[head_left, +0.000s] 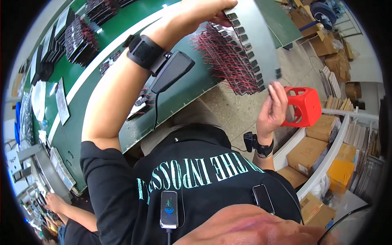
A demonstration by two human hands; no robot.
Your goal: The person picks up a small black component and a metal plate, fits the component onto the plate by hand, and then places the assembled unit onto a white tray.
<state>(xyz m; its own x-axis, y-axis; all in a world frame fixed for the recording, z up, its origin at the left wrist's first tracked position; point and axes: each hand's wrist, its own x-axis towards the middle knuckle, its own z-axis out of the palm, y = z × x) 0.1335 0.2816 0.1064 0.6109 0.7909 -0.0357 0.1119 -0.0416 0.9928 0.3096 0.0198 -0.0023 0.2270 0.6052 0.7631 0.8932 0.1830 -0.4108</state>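
At the top, my left hand point(216, 16) is closed around the upper end of a long flat grey panel point(259, 36). A row of small black square parts runs along the panel's left edge. At the panel's lower end, the bent fingers of my right hand point(274, 109) touch its corner; the exact grip is partly hidden. Just left of the panel, a stack of similar panels with many thin red wires point(228, 57) sits at the edge of the green table point(175, 104). A red plastic piece with rounded cut-outs point(308, 107) shows behind my right hand.
More wired stacks point(79, 41) stand across the table at the upper left. Cardboard boxes point(308, 153) fill a white-framed rack at the right, with further cartons point(324, 43) beyond. Another person's hand point(55, 203) is at the lower left. A cable hangs from my left wrist device point(173, 71).
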